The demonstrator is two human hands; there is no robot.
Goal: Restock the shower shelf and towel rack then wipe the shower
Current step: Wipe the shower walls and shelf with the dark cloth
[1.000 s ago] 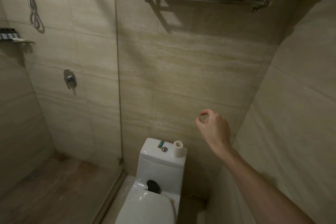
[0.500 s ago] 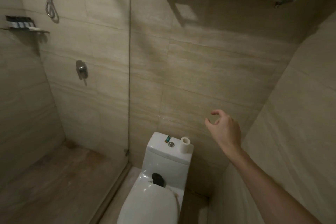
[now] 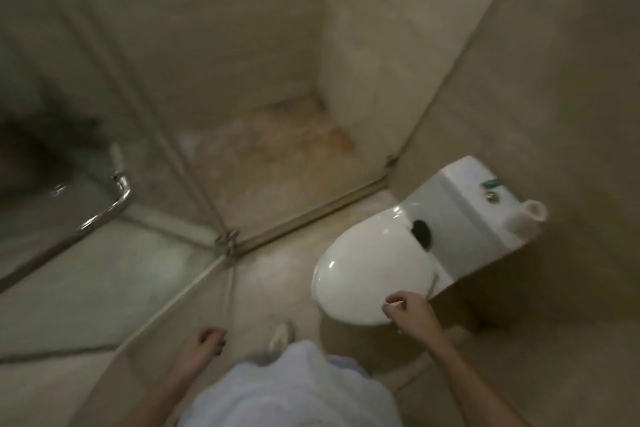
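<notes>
Pale shirt, bare arms
A light bluish-white shirt (image 3: 294,388) is worn; the left hand (image 3: 204,345), right hand (image 3: 408,312) and forearms (image 3: 462,369) are bare; one pale shoe (image 3: 281,334) shows.

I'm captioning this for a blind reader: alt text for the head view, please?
Looking down in a beige-tiled bathroom: a white toilet with its lid shut and a toilet paper roll on the tank, beside a glass shower enclosure. The person's left hand and right hand hang loosely curled, apparently empty.
</notes>
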